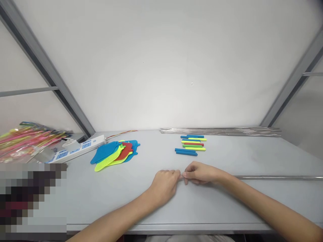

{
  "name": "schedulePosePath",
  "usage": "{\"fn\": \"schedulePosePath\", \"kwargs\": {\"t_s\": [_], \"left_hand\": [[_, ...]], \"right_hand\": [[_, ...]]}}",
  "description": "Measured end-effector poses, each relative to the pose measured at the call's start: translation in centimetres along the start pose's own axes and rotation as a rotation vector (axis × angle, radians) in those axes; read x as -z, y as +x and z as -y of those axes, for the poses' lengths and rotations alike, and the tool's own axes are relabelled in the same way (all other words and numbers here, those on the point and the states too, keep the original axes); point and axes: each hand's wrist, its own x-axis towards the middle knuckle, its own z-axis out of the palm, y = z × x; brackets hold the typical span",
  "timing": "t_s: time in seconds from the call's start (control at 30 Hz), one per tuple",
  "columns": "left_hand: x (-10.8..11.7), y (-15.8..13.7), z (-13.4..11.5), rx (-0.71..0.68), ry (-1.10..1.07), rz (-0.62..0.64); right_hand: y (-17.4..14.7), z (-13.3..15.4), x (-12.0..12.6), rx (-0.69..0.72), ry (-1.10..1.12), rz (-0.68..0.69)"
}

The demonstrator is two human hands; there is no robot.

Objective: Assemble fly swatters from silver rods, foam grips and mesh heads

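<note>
Rod lies flat, long axis L-R, near end pinched by right hand w/ left hand fingertips.

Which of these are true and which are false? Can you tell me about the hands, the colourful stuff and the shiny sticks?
1. The left hand and right hand meet at the fingertips. True.
2. The fly swatter heads lie right of the hands. False: they lie to the left.
3. The coloured handles lie beyond the hands. True.
4. One metal rod lies on the table beside the right forearm. True.
5. The power strip is black. False: it is white and blue.
</note>
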Motion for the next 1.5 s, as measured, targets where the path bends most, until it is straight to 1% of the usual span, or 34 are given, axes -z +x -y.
{"fn": "schedulePosePath", "kwargs": {"t_s": [0.13, 0.33, 0.43, 0.53, 0.67, 0.8, 0.9, 1.03, 1.27, 1.5], "left_hand": [[0.3, 0.1, 0.4, -0.006, -0.042, -0.012], [1.6, 0.0, 1.8, -0.024, -0.205, -0.016], [2.1, 0.0, 2.1, -0.001, -0.252, 0.006], [2.4, 0.0, 2.3, 0.033, -0.269, 0.034], [2.5, 0.1, 3.3, 0.09, -0.242, 0.024], [2.5, 0.1, 4.8, 0.107, -0.237, 0.006], [2.4, 0.1, 5.5, 0.099, -0.281, 0.005], [2.3, 0.2, 5.6, 0.108, -0.331, 0.019], [2.0, 0.3, 5.7, 0.105, -0.342, 0.008], [2.1, 0.3, 5.7, 0.123, -0.358, 0.021]], "right_hand": [[0.1, -0.1, -0.1, 0.012, 0.002, -0.003], [0.8, -0.4, -0.3, 0.069, -0.026, -0.053], [0.8, -0.4, -0.2, 0.081, -0.013, -0.029], [0.6, -0.1, 0.1, 0.083, 0.002, 0.021], [0.3, 0.0, 0.7, 0.07, 0.005, 0.071], [0.3, -0.1, 1.5, 0.051, 0.019, 0.049], [0.2, -0.3, 2.0, 0.035, 0.017, 0.042], [0.2, -0.4, 2.2, 0.034, 0.006, 0.042], [0.6, -0.5, 1.9, 0.043, -0.028, -0.008], [0.9, -0.9, 1.8, 0.063, -0.015, -0.017]]}}
